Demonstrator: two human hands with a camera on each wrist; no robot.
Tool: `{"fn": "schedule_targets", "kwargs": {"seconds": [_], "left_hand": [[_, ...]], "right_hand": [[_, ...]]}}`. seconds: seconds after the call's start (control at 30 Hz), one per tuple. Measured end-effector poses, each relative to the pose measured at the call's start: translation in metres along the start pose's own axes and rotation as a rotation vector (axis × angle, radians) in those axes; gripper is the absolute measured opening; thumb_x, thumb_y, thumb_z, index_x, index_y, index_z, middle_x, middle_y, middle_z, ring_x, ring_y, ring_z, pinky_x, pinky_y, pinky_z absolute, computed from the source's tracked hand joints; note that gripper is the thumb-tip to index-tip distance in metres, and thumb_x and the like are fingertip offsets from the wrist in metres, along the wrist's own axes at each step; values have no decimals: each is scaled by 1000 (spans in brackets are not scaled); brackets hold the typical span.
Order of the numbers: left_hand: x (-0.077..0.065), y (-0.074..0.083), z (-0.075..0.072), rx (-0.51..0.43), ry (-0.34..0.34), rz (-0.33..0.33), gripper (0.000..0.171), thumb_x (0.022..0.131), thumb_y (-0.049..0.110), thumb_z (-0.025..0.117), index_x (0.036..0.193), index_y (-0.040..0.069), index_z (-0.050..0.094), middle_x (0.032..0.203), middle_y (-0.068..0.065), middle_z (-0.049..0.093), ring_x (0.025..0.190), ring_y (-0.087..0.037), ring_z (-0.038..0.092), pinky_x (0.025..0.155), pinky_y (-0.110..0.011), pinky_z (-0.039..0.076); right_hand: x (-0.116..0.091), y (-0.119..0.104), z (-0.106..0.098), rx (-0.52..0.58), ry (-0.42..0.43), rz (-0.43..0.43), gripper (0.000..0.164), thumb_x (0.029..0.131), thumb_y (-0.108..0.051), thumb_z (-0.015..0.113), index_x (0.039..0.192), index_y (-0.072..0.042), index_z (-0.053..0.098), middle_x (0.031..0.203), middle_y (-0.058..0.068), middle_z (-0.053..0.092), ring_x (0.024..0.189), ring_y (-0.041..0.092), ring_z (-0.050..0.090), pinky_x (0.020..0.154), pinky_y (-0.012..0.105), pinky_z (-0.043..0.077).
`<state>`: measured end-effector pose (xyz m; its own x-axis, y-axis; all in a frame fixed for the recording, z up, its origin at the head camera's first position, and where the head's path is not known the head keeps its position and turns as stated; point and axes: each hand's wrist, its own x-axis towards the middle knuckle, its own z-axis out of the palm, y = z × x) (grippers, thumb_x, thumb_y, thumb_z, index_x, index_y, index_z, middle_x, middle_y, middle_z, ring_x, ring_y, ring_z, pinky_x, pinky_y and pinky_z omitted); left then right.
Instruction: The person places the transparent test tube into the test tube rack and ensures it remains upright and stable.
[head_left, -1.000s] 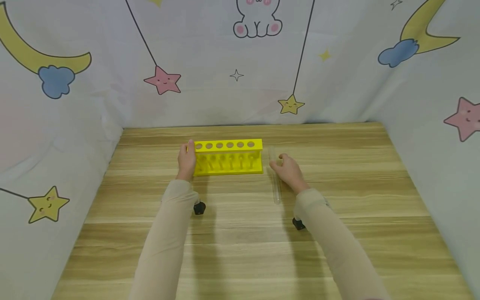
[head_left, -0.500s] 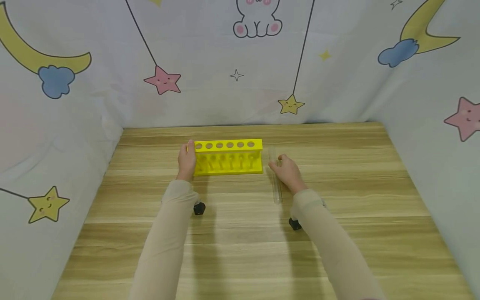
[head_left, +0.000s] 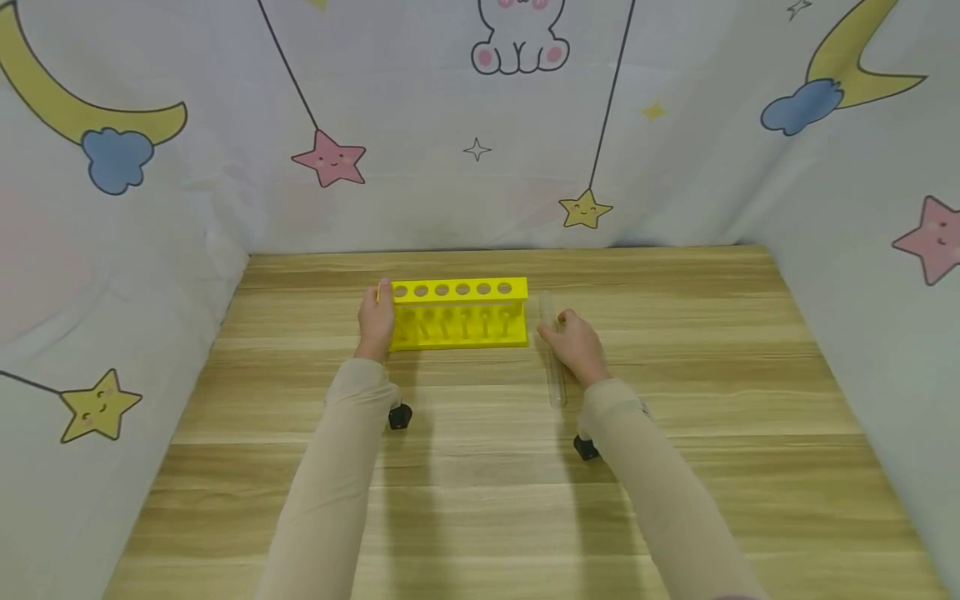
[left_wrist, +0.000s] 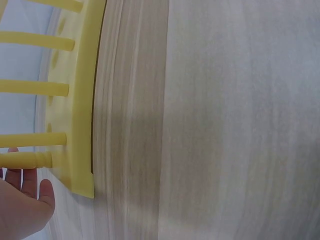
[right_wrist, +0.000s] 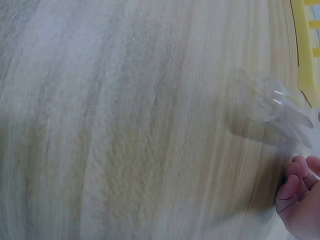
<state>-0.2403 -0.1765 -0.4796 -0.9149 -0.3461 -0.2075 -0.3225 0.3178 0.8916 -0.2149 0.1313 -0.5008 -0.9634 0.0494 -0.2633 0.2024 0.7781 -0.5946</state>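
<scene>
Yellow rack (head_left: pixel 459 302) in left grip (head_left: pixel 377 320), tube (head_left: pixel 555 372) in right grip (head_left: pixel 578 343)

Head view: diffuse, moderate light, fairly crisp; soft shadows lie between the two beige fabric sleeves (head_left: pixel 322 483) on the striped light-wood tabletop (head_left: pixel 495 517). Left wrist view: greyish cast, yellow plastic test-tube rack (left_wrist: pixel 82 100) bowed by lens distortion. Right wrist view: clear cylindrical tube (right_wrist: pixel 272 107) smeared, white glints on it.

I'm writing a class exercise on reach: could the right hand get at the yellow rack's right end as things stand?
Probably yes: the right hand is close to that end of the yellow rack, with only the clear tube between them, and the left hand holds the opposite end.
</scene>
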Motion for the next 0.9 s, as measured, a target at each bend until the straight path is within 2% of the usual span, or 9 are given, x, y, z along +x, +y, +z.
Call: {"fn": "schedule_targets", "kwargs": {"seconds": [0.33,0.6,0.9], "left_hand": [[1,1,0,11,-15,-27,58,91,54,23,111,3,42,107,-13,44,97,-25,39,82,-35,34],[2,1,-1,6,-16,-45,59,91,55,25,116,4,42,122,-15,45,109,-27,40,93,-40,33],[2,0,0,0,-7,-36,58,91,54,25,114,4,42,120,-15,45,106,-26,40,91,-39,33]], "right_hand": [[1,0,2,-60,31,17,51,83,-45,52,115,-6,46,110,17,56,84,28,53,74,39,44],[1,-1,3,-68,15,54,47,83,-44,52,111,-6,46,103,15,58,77,25,51,64,33,42],[-1,-2,4,-86,33,71,41,83,-44,54,103,-8,47,93,12,59,71,24,51,55,30,38]]}}
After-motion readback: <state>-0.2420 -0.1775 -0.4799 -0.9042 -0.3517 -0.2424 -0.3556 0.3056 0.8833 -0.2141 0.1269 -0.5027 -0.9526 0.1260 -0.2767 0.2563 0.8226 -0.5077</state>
